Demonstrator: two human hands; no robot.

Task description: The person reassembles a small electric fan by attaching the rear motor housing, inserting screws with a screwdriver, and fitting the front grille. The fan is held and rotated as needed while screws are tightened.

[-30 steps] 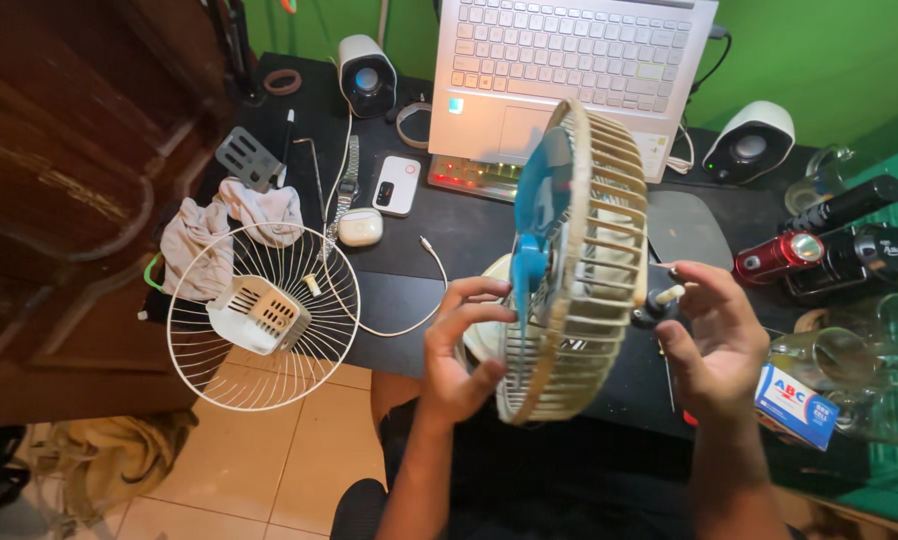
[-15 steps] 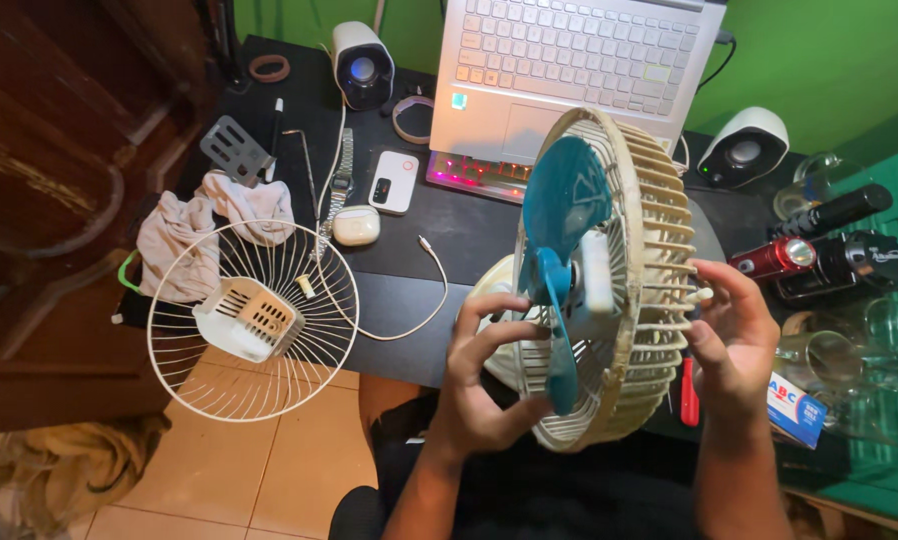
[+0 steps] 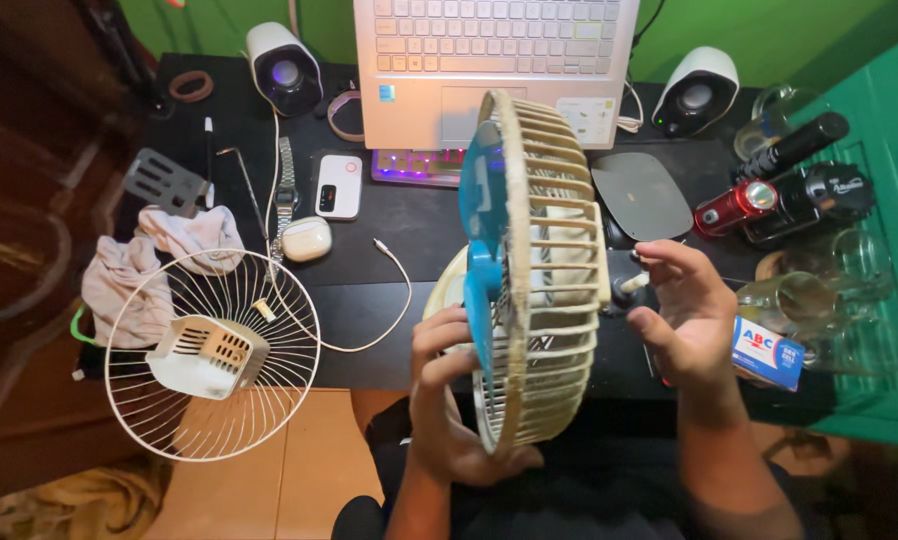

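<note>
A person seated at a black desk (image 3: pixel 439 215) holds a small fan (image 3: pixel 534 270) upright above the desk's front edge, seen edge-on. The fan has a cream rear grille and a blue blade (image 3: pixel 481 230) on its left face. The left hand (image 3: pixel 449 400) grips the lower left of the fan, fingers curled over the blade side and the palm under the rim. The right hand (image 3: pixel 684 320) is at the back of the fan, thumb and fingers pinching a small cream knob (image 3: pixel 634 283) behind the grille.

At the desk's front left corner, hanging partly over the edge, lies a white wire guard (image 3: pixel 212 355) with a boxy white housing at its centre. Just behind it is a crumpled cloth (image 3: pixel 149 265). Along the back edge stand a silver laptop (image 3: pixel 499 60) and a speaker on either side of it. Near the middle left lie a white phone (image 3: pixel 338 186), an earbud case (image 3: pixel 306 239) and a white cable (image 3: pixel 394 295). At the right edge are torches (image 3: pixel 784 195), glass jars (image 3: pixel 819 295) and a small blue box (image 3: pixel 769 352).
</note>
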